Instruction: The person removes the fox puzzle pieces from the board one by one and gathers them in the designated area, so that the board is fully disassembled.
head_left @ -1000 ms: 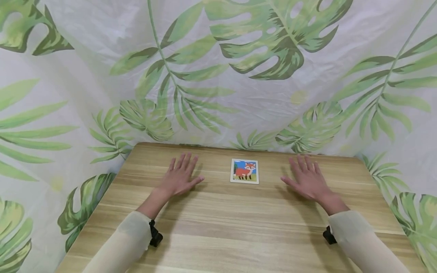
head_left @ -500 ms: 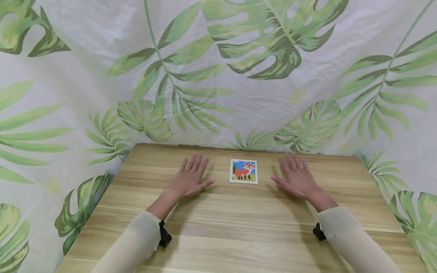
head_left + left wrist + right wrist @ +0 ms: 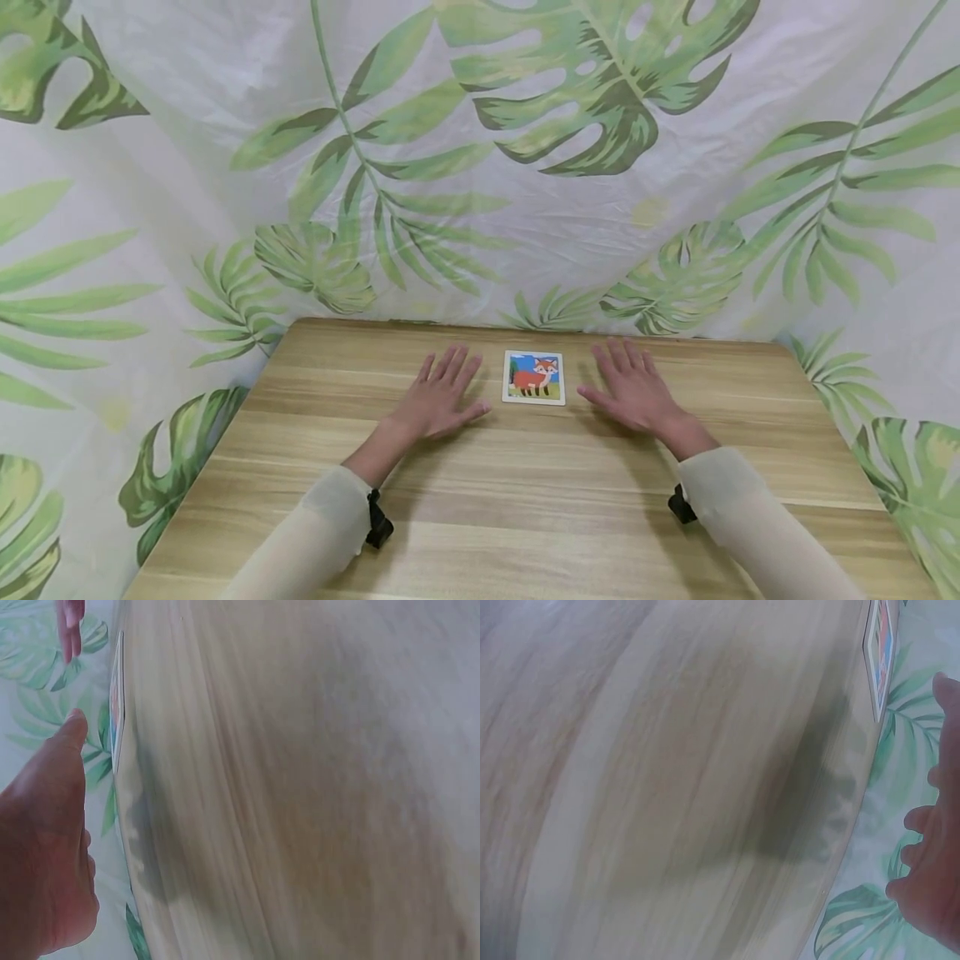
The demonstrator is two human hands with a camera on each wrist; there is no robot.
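Both hands free, nothing gripped. Left hand (image 3: 442,400) hangs over the bench (image 3: 517,500), palm down, fingers straight and a little apart, thumb stretched out to the side. Right hand (image 3: 633,396) mirrors it: straight fingers, thumb pointing inward. Neither is clamped on anything; each wrist view shows a shadow lying clear of its hand, so both read as raised off the wood rather than resting on it.

Fox tile (image 3: 533,378) lies flat in the gap between the hands, just right of the left thumb and just left of the right thumb, touching neither. Its near edge sits about level with the left thumb, its far edge about level with the fingertips. Fox is right way up as seen from the hands, probably laid that way so the picture reads from the person's side. Bench carries its full weight, so it needs no holding. Hands flank it about evenly, which likely leaves the picture uncovered and both thumbs equally near its sides.

Left black wrist device (image 3: 379,523) and right black wrist device (image 3: 682,505) sit behind the hands, on the inner side of the cuffs, presumably to face the fingers. Beyond the fingertips the bench ends at a leaf-print cloth (image 3: 420,167), likely hung as a backdrop. Tile's underside is hidden; can't tell what's there.
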